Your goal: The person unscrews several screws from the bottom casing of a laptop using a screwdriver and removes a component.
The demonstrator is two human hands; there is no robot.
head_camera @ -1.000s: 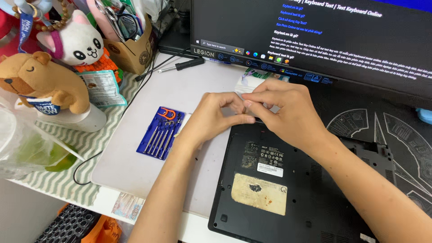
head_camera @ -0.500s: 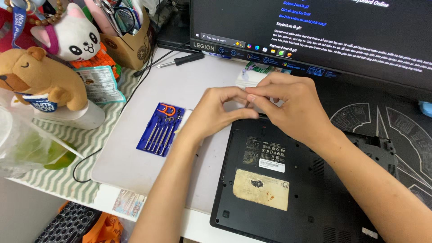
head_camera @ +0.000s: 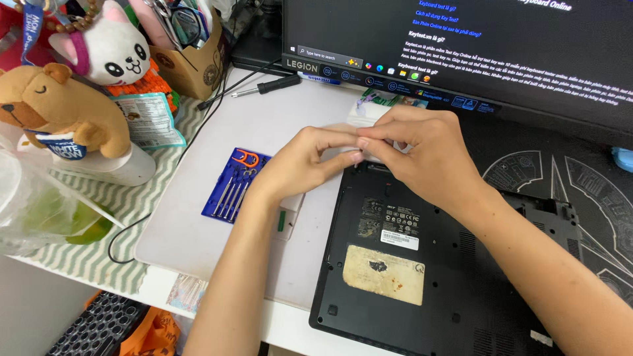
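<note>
At the worktop's (head_camera: 198,237) left edge sit plush toys (head_camera: 62,109); further in, a blue screwdriver set (head_camera: 234,184) lies open. The left hand (head_camera: 306,165) and right hand (head_camera: 422,155) meet fingertip to fingertip at the upturned laptop's (head_camera: 422,264) rear edge, fingers narrow, pinching something small and pale that I cannot make out. A piece that small could slip from the pinch and drop into the laptop's vents or roll off the worktop. Against half a second ago, the hands keep the same pinch; only the view has shifted slightly.
</note>
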